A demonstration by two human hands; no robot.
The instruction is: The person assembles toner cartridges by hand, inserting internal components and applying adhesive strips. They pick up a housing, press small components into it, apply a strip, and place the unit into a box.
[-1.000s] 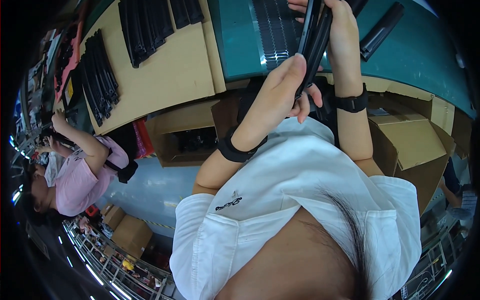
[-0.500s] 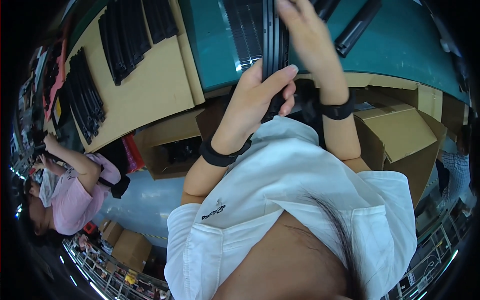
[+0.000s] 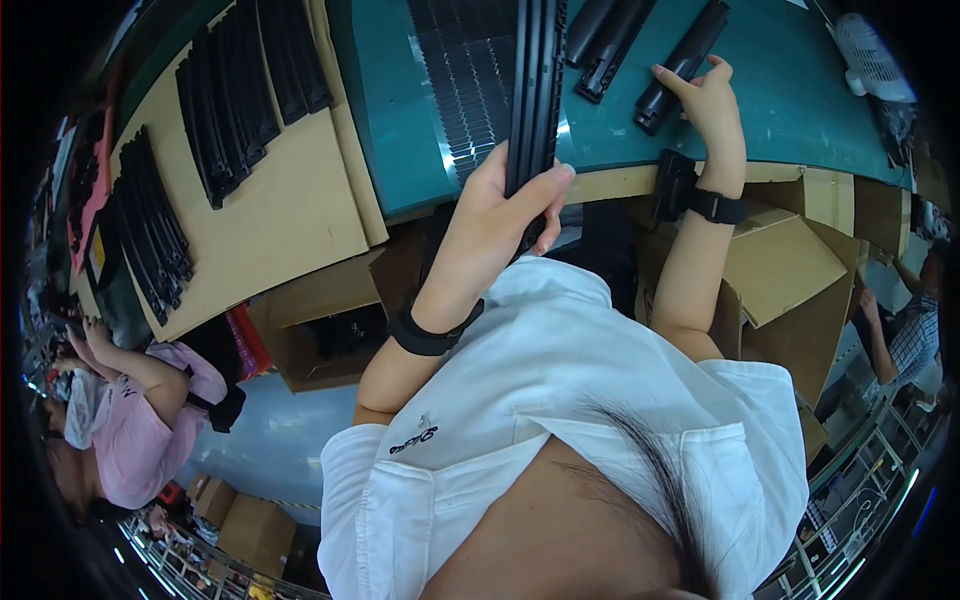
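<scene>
My left hand (image 3: 500, 212) is wrapped around the lower end of a long black grooved plastic strip (image 3: 535, 90), which points away from me over the green table. To the right, my right hand (image 3: 712, 105) is at a black half-round tube-like part (image 3: 683, 65) lying on the table. Its thumb reaches across the part and the fingers are spread on the other side. Two similar black parts (image 3: 610, 50) lie between my hands. Beneath and left of the strip is a row of thin dark pieces with shiny edges (image 3: 465, 100).
On the left, a cardboard sheet (image 3: 300, 200) bears several black strips (image 3: 225, 110). Open cardboard boxes (image 3: 790, 265) stand below the table edge. A white fan (image 3: 872, 60) is at the far right. One person in pink (image 3: 150, 420) works at left, another person (image 3: 905, 330) at right.
My right hand has left the strip and moved right to the tube-like part. My left hand still grips the strip. The whole view has shifted slightly.
</scene>
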